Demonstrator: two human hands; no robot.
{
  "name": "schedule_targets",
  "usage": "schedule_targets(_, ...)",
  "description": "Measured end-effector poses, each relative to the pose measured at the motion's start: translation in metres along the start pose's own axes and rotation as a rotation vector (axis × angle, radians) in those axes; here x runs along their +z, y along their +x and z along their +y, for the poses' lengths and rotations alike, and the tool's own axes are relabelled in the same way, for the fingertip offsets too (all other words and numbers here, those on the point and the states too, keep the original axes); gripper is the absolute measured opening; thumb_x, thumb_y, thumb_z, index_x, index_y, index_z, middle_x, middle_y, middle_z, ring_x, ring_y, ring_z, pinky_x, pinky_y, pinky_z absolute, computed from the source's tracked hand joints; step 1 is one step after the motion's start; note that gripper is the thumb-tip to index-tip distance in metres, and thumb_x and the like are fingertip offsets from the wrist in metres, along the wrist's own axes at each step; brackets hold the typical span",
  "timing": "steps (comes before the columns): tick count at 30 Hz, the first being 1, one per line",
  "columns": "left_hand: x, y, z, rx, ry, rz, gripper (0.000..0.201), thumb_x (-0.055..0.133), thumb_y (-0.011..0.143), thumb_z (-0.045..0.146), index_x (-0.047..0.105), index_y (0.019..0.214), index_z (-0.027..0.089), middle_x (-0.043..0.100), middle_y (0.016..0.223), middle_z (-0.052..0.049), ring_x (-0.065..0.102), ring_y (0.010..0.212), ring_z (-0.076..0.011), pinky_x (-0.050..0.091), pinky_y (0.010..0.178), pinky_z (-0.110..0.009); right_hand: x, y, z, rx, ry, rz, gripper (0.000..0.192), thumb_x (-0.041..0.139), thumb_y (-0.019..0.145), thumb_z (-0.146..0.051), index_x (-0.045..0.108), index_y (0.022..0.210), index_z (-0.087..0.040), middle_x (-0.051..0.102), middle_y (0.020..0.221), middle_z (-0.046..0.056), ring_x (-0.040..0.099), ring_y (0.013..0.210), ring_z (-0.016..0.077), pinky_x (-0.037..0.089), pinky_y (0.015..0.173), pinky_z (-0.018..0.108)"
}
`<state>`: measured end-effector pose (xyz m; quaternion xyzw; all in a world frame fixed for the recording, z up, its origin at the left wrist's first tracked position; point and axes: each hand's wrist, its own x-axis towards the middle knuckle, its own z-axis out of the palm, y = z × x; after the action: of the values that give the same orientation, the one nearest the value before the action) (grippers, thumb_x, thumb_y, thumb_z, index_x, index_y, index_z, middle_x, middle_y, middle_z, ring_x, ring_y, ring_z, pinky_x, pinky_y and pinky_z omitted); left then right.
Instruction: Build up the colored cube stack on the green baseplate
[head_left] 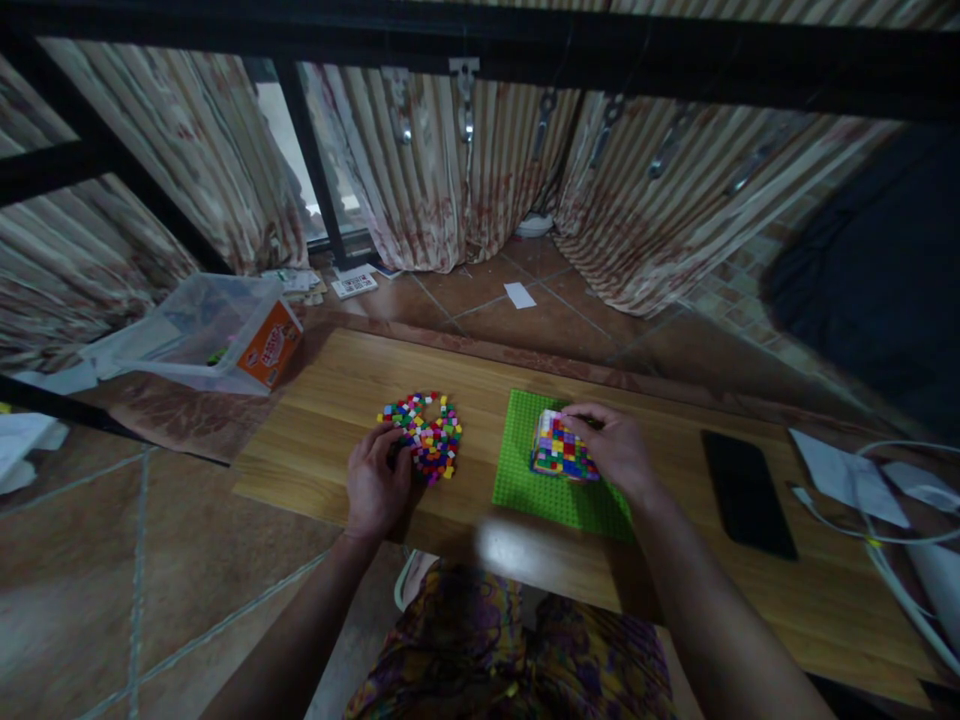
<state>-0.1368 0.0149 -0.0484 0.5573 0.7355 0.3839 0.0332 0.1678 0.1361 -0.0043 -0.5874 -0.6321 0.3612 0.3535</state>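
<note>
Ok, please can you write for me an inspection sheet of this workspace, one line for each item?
Surface: wooden table, light glare near the front edge.
Work things: loose small bricks in a pile; multicoloured brick block over green baseplate.
Clutter: dark flat slab, white paper, both right of the baseplate.
Hands: left hand at the pile; right hand at the block, grip unclear.
Cables: white cables at the table's right end.
Surroundings: striped curtains, tiled floor, clear bin with orange label.
</note>
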Motion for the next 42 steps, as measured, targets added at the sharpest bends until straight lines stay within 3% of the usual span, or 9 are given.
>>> schedule_targets(20, 0.0, 0.0, 0.0, 0.029, -0.006, -0.002, 0.022, 0.054, 0.087, 0.03, 0.065, 0.102, 0.018, 0.066, 0.115, -0.012, 0.062, 0.108, -0.0268, 0.049, 0.096, -0.045, -0.006, 0.006, 0.004, -0.009, 0.036, -0.133, 0.026, 0.068, 0.07, -0.04, 0.074, 0.085, -0.02, 0.076, 0.086, 0.005, 0.069, 0.078, 0.0216, 0.052, 0.074, 0.035)
schedule_targets(22, 0.0, 0.0, 0.0, 0.018, -0.003, -0.007, 0.023, 0.054, 0.087, 0.029, 0.065, 0.102, 0.017, 0.066, 0.116, -0.012, 0.061, 0.109, -0.0273, 0.048, 0.097, -0.046, -0.008, 0.001, 0.0, -0.017, -0.004, -0.077, 0.03, 0.068, 0.07, -0.042, 0.074, 0.09, -0.021, 0.076, 0.094, 0.006, 0.069, 0.084, 0.023, 0.052, 0.08, 0.038)
schedule_targets(25, 0.001, -0.001, 0.001, -0.003, 0.002, -0.012, 0.022, 0.054, 0.087, 0.028, 0.066, 0.103, 0.018, 0.066, 0.116, -0.011, 0.061, 0.111, -0.0272, 0.047, 0.098, -0.046, -0.003, -0.011, -0.019, -0.115, -0.14, 0.156, 0.029, 0.062, 0.078, -0.043, 0.073, 0.094, -0.021, 0.074, 0.101, 0.008, 0.067, 0.094, 0.0243, 0.049, 0.089, 0.04)
schedule_targets(27, 0.001, -0.002, 0.001, -0.012, -0.005, -0.009, 0.022, 0.054, 0.087, 0.026, 0.066, 0.103, 0.019, 0.066, 0.116, -0.011, 0.061, 0.11, -0.0265, 0.047, 0.098, -0.045, 0.008, -0.02, -0.038, -0.227, -0.183, 0.205, 0.027, 0.055, 0.084, -0.04, 0.073, 0.094, -0.022, 0.074, 0.098, 0.007, 0.067, 0.091, 0.0226, 0.049, 0.088, 0.038)
schedule_targets(32, 0.001, -0.003, 0.001, -0.019, -0.014, -0.014, 0.021, 0.054, 0.087, 0.025, 0.065, 0.104, 0.019, 0.066, 0.117, -0.01, 0.061, 0.111, -0.0259, 0.047, 0.097, -0.045, 0.069, -0.025, -0.074, -0.414, -0.239, -0.119, 0.025, 0.049, 0.09, -0.03, 0.071, 0.099, -0.023, 0.073, 0.097, 0.006, 0.067, 0.087, 0.0191, 0.049, 0.082, 0.032)
schedule_targets(37, 0.002, -0.004, 0.001, -0.007, -0.016, -0.005, 0.02, 0.055, 0.087, 0.023, 0.065, 0.104, 0.02, 0.066, 0.117, -0.009, 0.061, 0.109, -0.0253, 0.047, 0.097, -0.044, 0.131, 0.002, -0.081, -0.34, -0.439, -0.152, 0.023, 0.054, 0.089, -0.031, 0.07, 0.102, -0.022, 0.073, 0.097, 0.007, 0.066, 0.085, 0.0192, 0.047, 0.079, 0.029)
schedule_targets(42, -0.001, -0.003, 0.004, -0.01, -0.02, -0.015, 0.02, 0.055, 0.087, 0.023, 0.065, 0.104, 0.019, 0.066, 0.117, -0.01, 0.061, 0.111, -0.0251, 0.047, 0.098, -0.044, 0.162, 0.017, -0.083, -0.321, -0.56, -0.171, 0.022, 0.058, 0.088, -0.037, 0.071, 0.096, -0.022, 0.073, 0.093, 0.01, 0.064, 0.09, 0.0233, 0.045, 0.08, 0.032)
